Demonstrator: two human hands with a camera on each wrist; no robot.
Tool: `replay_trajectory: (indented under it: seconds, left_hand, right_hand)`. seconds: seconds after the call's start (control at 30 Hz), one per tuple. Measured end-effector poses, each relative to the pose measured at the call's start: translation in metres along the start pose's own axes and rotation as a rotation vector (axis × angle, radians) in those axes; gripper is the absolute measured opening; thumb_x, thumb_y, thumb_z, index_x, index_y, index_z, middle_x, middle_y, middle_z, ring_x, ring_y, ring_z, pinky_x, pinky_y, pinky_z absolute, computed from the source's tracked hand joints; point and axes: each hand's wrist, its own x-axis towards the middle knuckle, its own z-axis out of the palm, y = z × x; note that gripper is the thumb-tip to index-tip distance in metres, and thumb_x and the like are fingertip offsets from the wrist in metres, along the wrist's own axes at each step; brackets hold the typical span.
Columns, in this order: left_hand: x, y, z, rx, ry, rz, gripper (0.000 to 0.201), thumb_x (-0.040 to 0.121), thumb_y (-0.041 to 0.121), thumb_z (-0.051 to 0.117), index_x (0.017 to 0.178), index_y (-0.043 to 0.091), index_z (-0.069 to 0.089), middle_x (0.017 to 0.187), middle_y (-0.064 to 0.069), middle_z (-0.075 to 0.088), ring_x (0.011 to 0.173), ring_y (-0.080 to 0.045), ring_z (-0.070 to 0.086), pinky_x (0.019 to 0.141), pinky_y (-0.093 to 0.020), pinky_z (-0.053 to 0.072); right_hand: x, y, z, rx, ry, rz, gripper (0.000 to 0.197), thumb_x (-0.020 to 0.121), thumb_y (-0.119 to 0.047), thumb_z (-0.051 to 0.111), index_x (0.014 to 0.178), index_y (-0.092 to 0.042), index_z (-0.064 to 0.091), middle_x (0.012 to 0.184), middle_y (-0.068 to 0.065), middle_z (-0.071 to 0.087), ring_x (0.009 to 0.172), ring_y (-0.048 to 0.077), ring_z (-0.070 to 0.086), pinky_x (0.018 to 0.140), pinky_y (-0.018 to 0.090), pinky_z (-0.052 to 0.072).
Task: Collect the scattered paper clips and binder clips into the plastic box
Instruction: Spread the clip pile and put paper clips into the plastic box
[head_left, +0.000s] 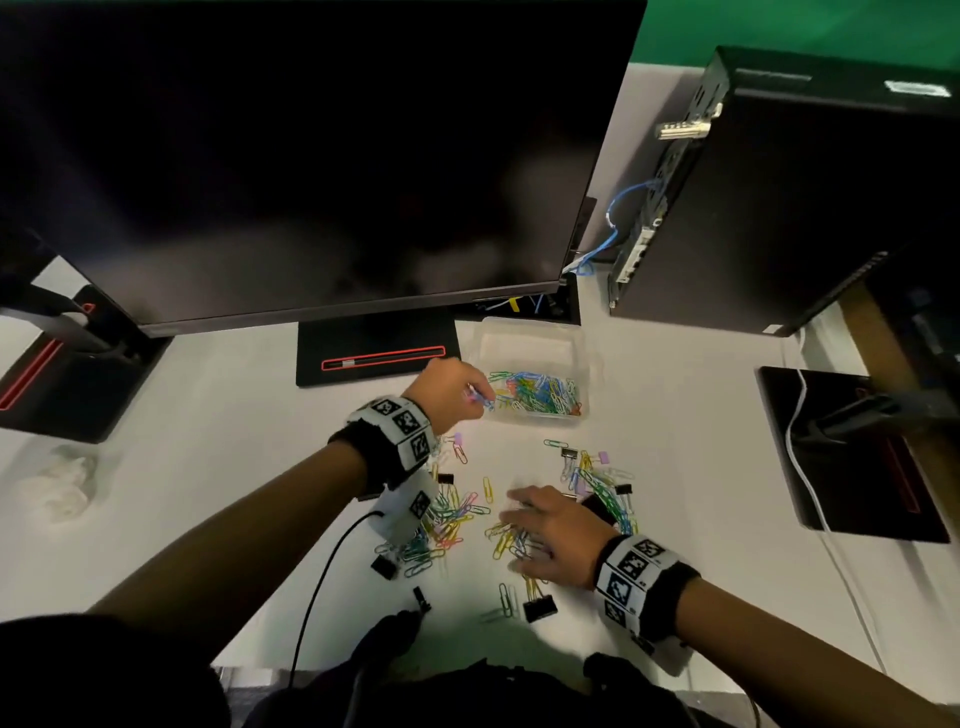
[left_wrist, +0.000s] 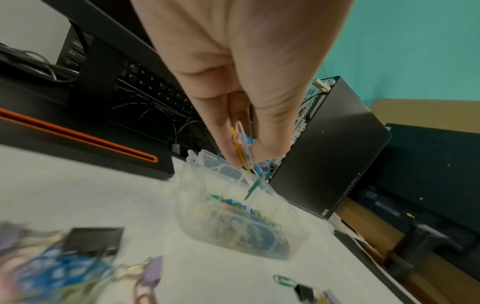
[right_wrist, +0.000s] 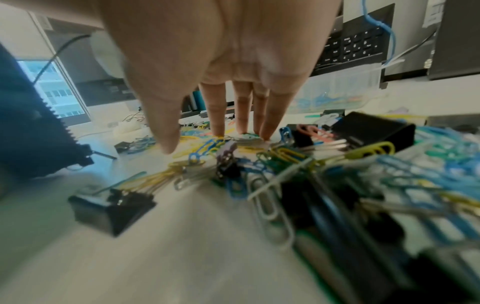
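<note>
A clear plastic box (head_left: 530, 338) (left_wrist: 293, 218) stands behind the clips and holds a heap of coloured paper clips (head_left: 535, 392). At its left rim, my left hand (head_left: 449, 389) (left_wrist: 246, 115) pinches a small bunch of paper clips (left_wrist: 244, 144). Coloured paper clips and black binder clips lie scattered on the white desk (head_left: 208, 441) in two piles (head_left: 447, 514) (head_left: 597, 478). My right hand (head_left: 550, 525) (right_wrist: 221, 82) lies over the clips with straight fingers (right_wrist: 217, 115) touching them. A black binder clip (head_left: 540, 608) (right_wrist: 111, 207) sits nearer to me.
A dark monitor (head_left: 311, 156) and its stand base (head_left: 374, 353) rise behind the box. A black computer case (head_left: 779, 197) stands at the back right, a dark pad (head_left: 852, 457) with a white cable at the right. Crumpled tissue (head_left: 62, 483) lies at the left.
</note>
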Motion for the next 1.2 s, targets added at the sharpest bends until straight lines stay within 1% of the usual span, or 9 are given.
replay_trajectory:
  seconds: [0.17, 0.33, 0.43, 0.6, 0.8, 0.93, 1.0, 1.13, 1.2]
  left_hand:
    - [0.022, 0.017, 0.010, -0.101, 0.097, 0.005, 0.021, 0.081, 0.005, 0.063, 0.099, 0.009, 0.072, 0.107, -0.010, 0.070, 0.099, -0.024, 0.062, 0.082, -0.023, 0.044]
    - [0.031, 0.012, 0.043, -0.263, 0.137, -0.079, 0.028, 0.087, -0.005, 0.049, 0.104, 0.005, 0.070, 0.112, -0.014, 0.068, 0.097, -0.027, 0.062, 0.086, -0.024, 0.048]
    - [0.034, 0.003, 0.055, -0.270, 0.106, -0.123, 0.038, 0.088, -0.008, 0.040, 0.111, 0.007, 0.066, 0.121, -0.014, 0.064, 0.109, -0.031, 0.060, 0.090, -0.025, 0.045]
    - [0.036, -0.004, 0.049, -0.198, 0.066, -0.075, 0.042, 0.090, -0.006, 0.036, 0.122, 0.011, 0.058, 0.132, -0.013, 0.055, 0.121, -0.030, 0.053, 0.101, -0.030, 0.042]
    - [0.011, -0.010, 0.043, -0.192, 0.129, -0.002, 0.042, 0.087, -0.011, 0.038, 0.113, 0.010, 0.063, 0.123, -0.015, 0.055, 0.111, -0.027, 0.058, 0.094, -0.026, 0.044]
    - [-0.021, -0.021, 0.042, 0.014, -0.064, 0.031, 0.030, 0.087, 0.006, 0.054, 0.115, 0.014, 0.061, 0.117, -0.010, 0.057, 0.105, -0.022, 0.057, 0.094, -0.030, 0.047]
    - [-0.035, -0.028, 0.045, 0.129, -0.206, 0.029, 0.041, 0.084, 0.018, 0.063, 0.124, 0.016, 0.055, 0.123, -0.008, 0.052, 0.113, -0.020, 0.051, 0.099, -0.030, 0.042]
    - [-0.052, -0.034, 0.058, 0.309, -0.403, 0.079, 0.072, 0.077, 0.032, 0.072, 0.138, 0.015, 0.039, 0.138, -0.008, 0.038, 0.130, -0.022, 0.034, 0.111, -0.031, 0.028]
    - [-0.057, -0.033, 0.063, 0.374, -0.443, 0.115, 0.079, 0.076, 0.033, 0.072, 0.141, 0.013, 0.034, 0.140, -0.010, 0.034, 0.131, -0.023, 0.032, 0.111, -0.029, 0.026]
  right_hand:
    - [-0.001, -0.009, 0.001, -0.040, -0.053, 0.009, 0.063, 0.077, -0.036, 0.068, 0.134, -0.028, 0.042, 0.151, 0.003, 0.021, 0.136, 0.024, 0.022, 0.114, 0.037, 0.023]
    - [-0.001, -0.015, 0.001, 0.027, -0.016, -0.009, 0.042, 0.076, -0.017, 0.069, 0.117, -0.019, 0.056, 0.131, 0.008, 0.037, 0.118, 0.025, 0.039, 0.102, 0.032, 0.036]
    - [0.000, -0.019, -0.004, 0.083, -0.035, 0.017, 0.033, 0.079, -0.010, 0.064, 0.112, -0.013, 0.059, 0.120, 0.011, 0.042, 0.108, 0.027, 0.047, 0.091, 0.029, 0.039]
    - [0.000, -0.021, -0.010, 0.124, -0.014, 0.084, 0.024, 0.081, -0.007, 0.056, 0.104, -0.010, 0.063, 0.112, 0.011, 0.055, 0.103, 0.027, 0.054, 0.090, 0.031, 0.043]
    - [0.002, -0.009, -0.029, 0.280, 0.110, 0.192, 0.017, 0.081, -0.005, 0.059, 0.091, -0.008, 0.072, 0.099, 0.007, 0.071, 0.092, 0.019, 0.065, 0.074, 0.012, 0.041]
    - [0.011, 0.005, -0.053, 0.310, 0.189, 0.258, 0.017, 0.077, -0.003, 0.062, 0.089, -0.009, 0.073, 0.094, 0.008, 0.073, 0.084, 0.016, 0.065, 0.073, 0.014, 0.043]
    - [0.016, 0.011, -0.069, 0.315, 0.234, 0.283, 0.017, 0.076, -0.002, 0.064, 0.088, -0.008, 0.074, 0.092, 0.009, 0.073, 0.077, 0.011, 0.060, 0.071, 0.014, 0.042]
    - [0.030, 0.019, -0.104, 0.372, 0.359, 0.340, 0.014, 0.074, 0.000, 0.068, 0.082, -0.009, 0.074, 0.088, 0.010, 0.073, 0.074, 0.015, 0.061, 0.072, 0.020, 0.047]
    - [0.038, 0.023, -0.119, 0.378, 0.435, 0.358, 0.011, 0.073, -0.002, 0.070, 0.081, -0.008, 0.074, 0.081, 0.006, 0.070, 0.066, 0.010, 0.057, 0.065, 0.010, 0.045]
